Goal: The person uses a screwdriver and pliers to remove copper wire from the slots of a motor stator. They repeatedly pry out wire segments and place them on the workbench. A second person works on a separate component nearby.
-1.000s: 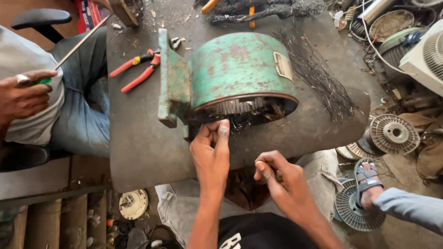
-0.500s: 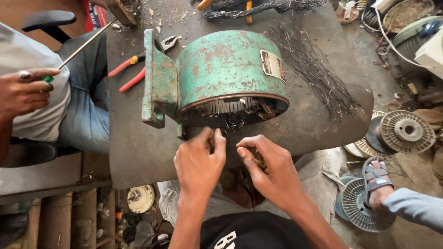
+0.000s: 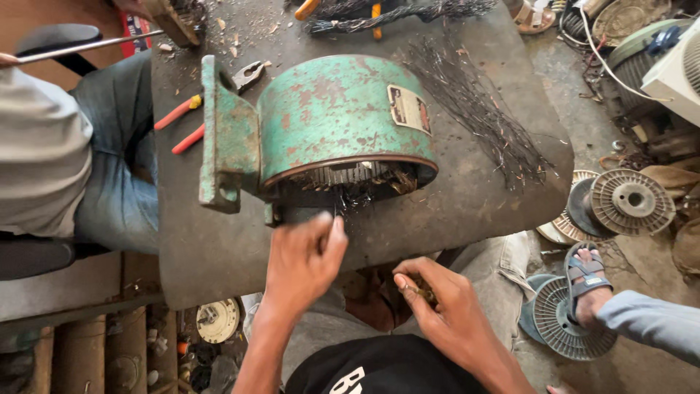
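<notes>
A worn green motor housing (image 3: 332, 124) lies on its side on a dark metal table (image 3: 219, 248), its open end toward me with frayed winding wires (image 3: 357, 182) showing inside the rim. My left hand (image 3: 302, 263) hovers just in front of that opening, fingers together and slightly blurred, holding nothing I can see. My right hand (image 3: 445, 310) is lower, off the table's front edge, with fingers pinched on small brownish scraps (image 3: 423, 290).
Red-handled pliers (image 3: 197, 117) lie left of the housing. A heap of pulled dark wire (image 3: 481, 109) spreads on the right of the table. Another person in jeans (image 3: 109, 146) sits at left holding a thin rod (image 3: 87, 45). Wire spools (image 3: 631, 201) and a sandalled foot (image 3: 587, 281) are on the floor at right.
My left hand has drawn back slightly from the housing's opening. My right hand has dropped lower and to the right, below the table edge. The view has shifted closer to the housing.
</notes>
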